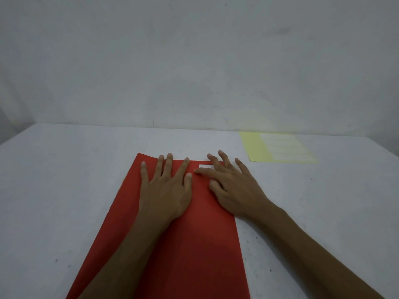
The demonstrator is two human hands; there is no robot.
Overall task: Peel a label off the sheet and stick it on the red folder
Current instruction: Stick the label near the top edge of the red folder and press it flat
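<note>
At frame centre the left hand [165,188] lies flat and spread on the red folder [183,244] while the right hand [228,182], fingers splayed and gripping nothing, presses the white label [205,166] (label sheet [278,147] upper right), best rubbed outward against bubbles

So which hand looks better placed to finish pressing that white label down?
The right hand, probably: its index finger already lies on the white label near the red folder's far right corner. The left hand rests flat beside it, steadying the folder.
</note>
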